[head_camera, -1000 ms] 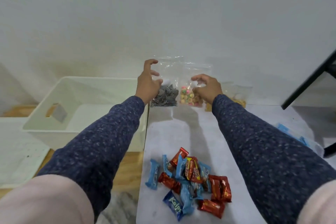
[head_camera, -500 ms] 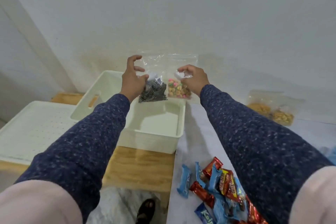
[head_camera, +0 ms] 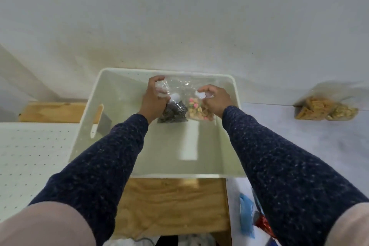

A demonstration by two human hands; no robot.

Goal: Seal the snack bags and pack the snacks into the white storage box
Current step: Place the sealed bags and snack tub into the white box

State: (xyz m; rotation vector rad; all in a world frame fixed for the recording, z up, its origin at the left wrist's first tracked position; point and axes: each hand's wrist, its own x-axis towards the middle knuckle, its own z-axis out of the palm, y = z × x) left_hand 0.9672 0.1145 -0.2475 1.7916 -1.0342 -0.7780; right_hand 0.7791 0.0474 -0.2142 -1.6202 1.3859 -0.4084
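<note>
Reaching over plywood bench (head_camera: 175,203) into smooth white storage box (head_camera: 235,94) (rounded corners). Left hand (head_camera: 153,100) curls round clear bag of dark swirled snacks (head_camera: 173,112); right hand (head_camera: 214,100) pinches crinkled bag of pastel candies (head_camera: 196,109). Biscuit bags (head_camera: 325,106) lie against far wall.

Both arms reach forward from lower corners toward frame centre, dark speckled sleeves down to wrists. Left hand (head_camera: 154,100) just left of centre, back toward camera, fingers (head_camera: 156,79) curled, gripping clear plastic. Right hand (head_camera: 215,99) just right of centre, level with left, fingers (head_camera: 203,89) curled in, pinching clear plastic. Hands near each other, not touching.
</note>
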